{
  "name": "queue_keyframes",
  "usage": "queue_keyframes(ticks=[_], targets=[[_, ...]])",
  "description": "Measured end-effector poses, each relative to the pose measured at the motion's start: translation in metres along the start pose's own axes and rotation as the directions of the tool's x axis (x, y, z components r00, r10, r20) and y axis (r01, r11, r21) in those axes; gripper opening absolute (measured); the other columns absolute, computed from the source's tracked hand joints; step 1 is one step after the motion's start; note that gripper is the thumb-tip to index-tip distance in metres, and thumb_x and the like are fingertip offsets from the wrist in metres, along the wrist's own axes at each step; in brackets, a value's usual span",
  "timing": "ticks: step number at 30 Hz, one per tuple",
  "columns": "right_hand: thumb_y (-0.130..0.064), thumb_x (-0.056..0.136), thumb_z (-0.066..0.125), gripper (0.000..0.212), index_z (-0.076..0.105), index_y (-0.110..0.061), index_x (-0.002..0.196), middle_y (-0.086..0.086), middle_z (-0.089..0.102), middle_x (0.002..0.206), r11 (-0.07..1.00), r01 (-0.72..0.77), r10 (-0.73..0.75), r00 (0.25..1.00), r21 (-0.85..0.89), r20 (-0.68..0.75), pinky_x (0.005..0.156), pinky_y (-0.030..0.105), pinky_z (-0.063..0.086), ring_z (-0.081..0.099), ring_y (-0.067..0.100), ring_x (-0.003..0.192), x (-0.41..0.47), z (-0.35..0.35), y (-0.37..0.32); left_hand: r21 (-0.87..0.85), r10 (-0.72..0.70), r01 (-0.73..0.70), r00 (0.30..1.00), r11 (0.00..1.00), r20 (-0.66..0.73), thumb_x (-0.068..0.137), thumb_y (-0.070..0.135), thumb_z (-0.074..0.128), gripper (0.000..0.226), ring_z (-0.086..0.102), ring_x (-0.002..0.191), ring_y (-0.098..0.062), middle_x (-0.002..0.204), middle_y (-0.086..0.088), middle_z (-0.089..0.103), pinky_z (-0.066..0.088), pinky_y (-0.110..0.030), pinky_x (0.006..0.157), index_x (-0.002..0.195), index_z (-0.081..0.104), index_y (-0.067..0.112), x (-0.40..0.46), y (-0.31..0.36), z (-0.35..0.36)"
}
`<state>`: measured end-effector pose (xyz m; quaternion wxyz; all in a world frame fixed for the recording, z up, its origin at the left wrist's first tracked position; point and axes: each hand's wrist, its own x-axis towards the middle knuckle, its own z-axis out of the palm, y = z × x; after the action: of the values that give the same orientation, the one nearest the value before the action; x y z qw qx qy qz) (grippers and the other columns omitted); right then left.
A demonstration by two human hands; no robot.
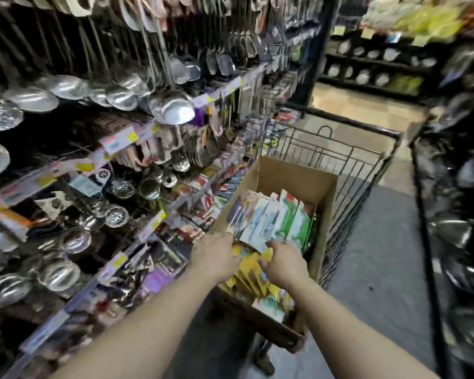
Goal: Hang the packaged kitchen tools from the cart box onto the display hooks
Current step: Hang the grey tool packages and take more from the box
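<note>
A cardboard box (290,175) stands in a black wire cart (348,160), filled with several packaged kitchen tools: white-backed packs (268,217) at the far end and yellow-backed packs (251,272) nearer me. Both hands reach into the box. My left hand (216,255) curls its fingers over the edge of the yellow packs. My right hand (283,262) grips the yellow packs from the right, fingers bent down among them. The display hooks (175,149) on the left wall carry hanging packaged tools and steel ladles (173,108).
Shelving on the left is crowded with ladles, strainers (117,216) and price tags. Another dark rack (454,214) stands close on the right. Grey floor (381,255) runs between cart and right rack. More shelves cross the aisle's far end.
</note>
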<state>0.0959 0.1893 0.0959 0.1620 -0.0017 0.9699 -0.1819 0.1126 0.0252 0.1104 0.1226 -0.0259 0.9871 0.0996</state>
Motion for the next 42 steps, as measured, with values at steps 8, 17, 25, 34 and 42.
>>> queue_keyframes(ticks=[8,17,25,34,42], targets=[[-0.045,0.093,0.058,0.056,0.045,-0.024,0.143,0.011,0.052,0.138,0.997,-0.069,0.064,0.993,0.043,0.095,0.102,0.039,0.045,0.048,0.032,0.129,0.038,0.002,0.073,0.024,0.005,-0.008,0.992,1.0,0.129,0.096,0.054,0.056,0.049,0.053,0.126,-0.033,0.132,-0.012,0.058,0.045,-0.041,0.098,0.127,0.052,0.016,0.047,0.048,0.032],[-0.041,0.096,0.058,0.06,0.038,-0.022,0.149,0.009,0.044,0.147,0.98,-0.127,0.102,0.981,0.15,0.164,0.094,0.037,0.048,0.053,0.031,0.125,0.07,0.011,0.077,-0.05,-0.046,0.058,0.976,0.997,0.212,0.098,0.051,0.055,0.053,0.052,0.127,-0.031,0.136,-0.009,0.056,0.046,-0.042,0.097,0.137,0.049,0.016,0.092,0.036,0.05],[-0.036,0.099,0.058,0.06,0.037,-0.016,0.151,0.008,0.049,0.148,0.925,-0.255,0.193,0.954,0.281,0.231,0.088,0.031,0.05,0.061,0.027,0.117,0.131,0.022,0.057,-0.174,-0.09,0.148,0.949,0.974,0.303,0.097,0.045,0.061,0.054,0.054,0.123,-0.033,0.134,-0.011,0.057,0.048,-0.041,0.096,0.138,0.048,0.012,0.162,0.005,0.065],[-0.037,0.098,0.058,0.06,0.034,-0.016,0.149,0.014,0.064,0.126,0.743,-0.493,0.403,0.87,0.453,0.286,0.081,0.035,0.05,0.065,0.034,0.104,0.22,0.062,0.055,-0.346,-0.125,0.282,0.903,0.895,0.412,0.097,0.038,0.063,0.07,0.047,0.135,-0.036,0.149,-0.019,0.044,0.043,-0.043,0.109,0.151,0.035,0.004,0.244,-0.009,0.1],[-0.036,0.094,0.065,0.074,0.026,-0.009,0.15,0.007,0.065,0.113,0.616,-0.562,0.473,0.824,0.552,0.312,0.086,0.036,0.049,0.062,0.028,0.102,0.256,0.083,0.061,-0.431,-0.115,0.279,0.923,0.858,0.368,0.099,0.035,0.06,0.08,0.021,0.153,-0.031,0.168,-0.009,0.014,0.021,-0.038,0.123,0.161,0.016,0.011,0.273,0.004,0.119]])
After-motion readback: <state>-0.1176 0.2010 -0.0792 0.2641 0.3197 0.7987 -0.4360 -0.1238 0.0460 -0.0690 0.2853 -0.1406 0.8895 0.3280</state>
